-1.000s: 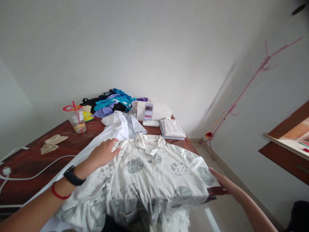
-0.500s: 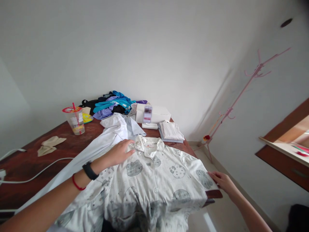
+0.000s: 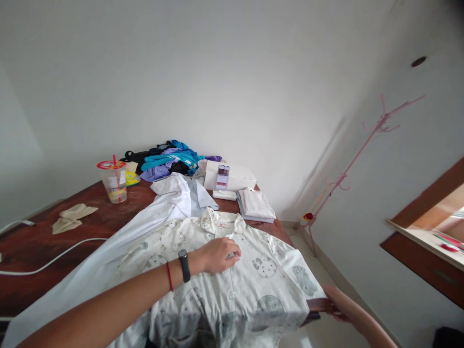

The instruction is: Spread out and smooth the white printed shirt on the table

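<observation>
A white pyjama shirt (image 3: 253, 285) with grey cartoon cat heads lies spread over the table, collar away from me, its lower part hanging over the front edge. My left hand (image 3: 217, 254) is over the chest, beside the button line. Its fingers are loosely bent and I see nothing in them. At the table's right corner my right hand (image 3: 340, 303) pinches the end of the right-side sleeve; its fingertips are partly hidden. A plain white garment (image 3: 119, 251) lies beside and partly under the shirt on the left.
On the dark wooden table (image 3: 32, 256) are a plastic cup (image 3: 116, 183) with a straw, a beige cloth (image 3: 72, 218), a white cable, piled clothes (image 3: 174, 157), a phone (image 3: 222, 178) against a white box (image 3: 241, 175), and folded clothes (image 3: 255, 204). A pink coat stand (image 3: 348, 166) leans right.
My left hand has moved from beside the collar toward me and right, onto the chest. My right hand stays at the sleeve end, slightly lower. The left-side sleeve now lies farther out and up.
</observation>
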Available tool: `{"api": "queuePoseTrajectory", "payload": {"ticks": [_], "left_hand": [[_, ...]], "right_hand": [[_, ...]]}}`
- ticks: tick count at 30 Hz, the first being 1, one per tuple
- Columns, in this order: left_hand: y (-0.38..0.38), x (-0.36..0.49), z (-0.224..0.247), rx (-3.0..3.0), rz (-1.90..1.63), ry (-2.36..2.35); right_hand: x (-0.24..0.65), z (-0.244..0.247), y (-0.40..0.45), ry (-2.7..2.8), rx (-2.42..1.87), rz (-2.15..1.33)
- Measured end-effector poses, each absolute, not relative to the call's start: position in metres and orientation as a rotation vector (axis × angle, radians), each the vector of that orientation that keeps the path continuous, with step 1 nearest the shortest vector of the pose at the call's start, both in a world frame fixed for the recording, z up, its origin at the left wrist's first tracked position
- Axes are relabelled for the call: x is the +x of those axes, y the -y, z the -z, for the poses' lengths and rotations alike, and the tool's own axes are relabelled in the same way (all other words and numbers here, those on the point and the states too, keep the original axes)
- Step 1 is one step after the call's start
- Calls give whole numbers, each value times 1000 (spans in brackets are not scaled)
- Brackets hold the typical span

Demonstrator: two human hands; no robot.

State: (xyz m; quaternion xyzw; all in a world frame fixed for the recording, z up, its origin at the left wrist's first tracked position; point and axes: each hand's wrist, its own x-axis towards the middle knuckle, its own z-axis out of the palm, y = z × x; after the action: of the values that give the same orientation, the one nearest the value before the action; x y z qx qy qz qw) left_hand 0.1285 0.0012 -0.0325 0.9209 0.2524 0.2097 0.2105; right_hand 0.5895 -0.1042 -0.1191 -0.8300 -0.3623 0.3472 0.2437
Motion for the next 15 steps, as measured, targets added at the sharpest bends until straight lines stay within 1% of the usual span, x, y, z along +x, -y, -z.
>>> {"api": "queuePoseTrajectory", "payload": {"ticks": [3,8,11,13,15], "left_hand": [[-5,129,47,2514,-706,-693],[-6,128,63,2503,-842,-680],[-5,127,63,2459,-851,-664],[-5,126,61,2394,-879,-681],[-4,124,59,2343,-954,-708]], "right_hand": [[586,122,111,808,-2134,-1146],[582,116,112,767,-1816,-1216],[587,97,103,565,-1713,-990],[581,74,96,533,-1637,-723],[560,48,93,617,-1538,-431]]}}
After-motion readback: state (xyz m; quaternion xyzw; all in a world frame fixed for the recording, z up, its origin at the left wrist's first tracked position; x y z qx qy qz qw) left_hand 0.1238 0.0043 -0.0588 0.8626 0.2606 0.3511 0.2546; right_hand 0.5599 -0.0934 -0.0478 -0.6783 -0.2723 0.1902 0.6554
